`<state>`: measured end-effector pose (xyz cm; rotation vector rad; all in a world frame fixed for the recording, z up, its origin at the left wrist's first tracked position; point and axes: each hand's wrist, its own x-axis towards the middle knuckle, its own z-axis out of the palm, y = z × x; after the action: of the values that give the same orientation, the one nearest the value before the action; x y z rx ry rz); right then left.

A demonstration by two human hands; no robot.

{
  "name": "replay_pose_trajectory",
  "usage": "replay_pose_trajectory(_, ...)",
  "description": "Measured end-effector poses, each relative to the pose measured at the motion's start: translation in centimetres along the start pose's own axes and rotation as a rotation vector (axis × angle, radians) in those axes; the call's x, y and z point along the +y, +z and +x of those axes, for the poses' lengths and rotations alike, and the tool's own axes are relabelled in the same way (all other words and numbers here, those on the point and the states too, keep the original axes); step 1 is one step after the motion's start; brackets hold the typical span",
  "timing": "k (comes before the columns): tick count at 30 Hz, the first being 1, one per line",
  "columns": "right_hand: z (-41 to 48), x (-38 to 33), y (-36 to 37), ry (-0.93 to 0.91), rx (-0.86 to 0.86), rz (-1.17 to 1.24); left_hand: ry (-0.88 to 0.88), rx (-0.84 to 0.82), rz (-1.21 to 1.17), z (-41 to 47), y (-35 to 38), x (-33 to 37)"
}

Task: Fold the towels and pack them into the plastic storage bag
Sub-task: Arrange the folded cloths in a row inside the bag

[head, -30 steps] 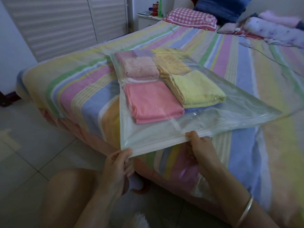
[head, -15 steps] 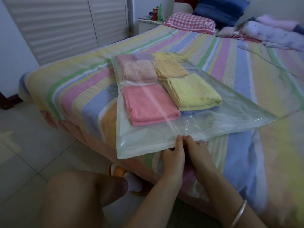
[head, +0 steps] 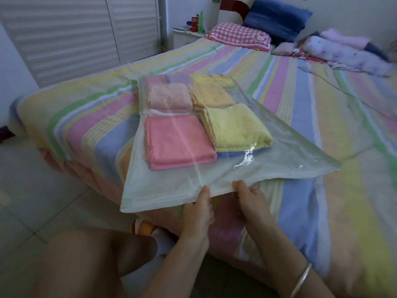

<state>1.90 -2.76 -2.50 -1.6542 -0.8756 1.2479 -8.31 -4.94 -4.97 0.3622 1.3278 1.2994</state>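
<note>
Both hands pinch the near edge of the plastic storage bag point(head: 214, 179), left hand point(head: 198, 214) beside right hand point(head: 250, 203). It's lying on the striped bed point(head: 322, 130), folded towels point(head: 178, 140) inside. Looks like four stacks, hard to tell through the plastic.

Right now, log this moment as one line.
left hand: pinches bag edge | right hand: pinches bag edge | towels: folded, inside bag | bag: on bed

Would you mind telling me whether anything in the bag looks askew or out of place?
The yellow towel lies turned at an angle to the pink towel beside it in the bag. Otherwise nothing stands out.
</note>
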Motion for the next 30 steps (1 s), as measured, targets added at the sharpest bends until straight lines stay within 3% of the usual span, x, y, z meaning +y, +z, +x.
replay_pose_trajectory(6,0.0,0.5,-1.3,-0.026,0.014,0.027,0.092,-0.028,0.048,-0.4,-4.1,1.8)
replay_pose_trajectory(10,0.0,0.9,-2.9,-0.021,0.036,0.061,0.117,0.040,-0.023,-0.6,-5.1,1.8)
replay_pose_trajectory(13,-0.3,1.0,-3.2,-0.043,0.027,0.108,0.060,0.107,-0.106,-0.7,-3.7,0.9)
replay_pose_trajectory(15,-0.3,1.0,-3.0,-0.060,0.038,0.096,0.033,0.065,-0.096,-1.5,-1.6,0.3)
replay_pose_trajectory(18,-0.7,0.9,-2.7,-0.059,0.038,0.070,0.038,-0.025,0.063,-2.2,2.0,-1.1)
replay_pose_trajectory(23,-1.2,0.5,-2.8,0.003,0.021,0.066,0.016,-0.020,0.256,-2.0,6.0,-2.4)
replay_pose_trajectory(30,-1.1,0.9,-3.1,-0.008,-0.012,-0.009,0.022,-0.003,0.174,-1.8,5.2,-2.8)
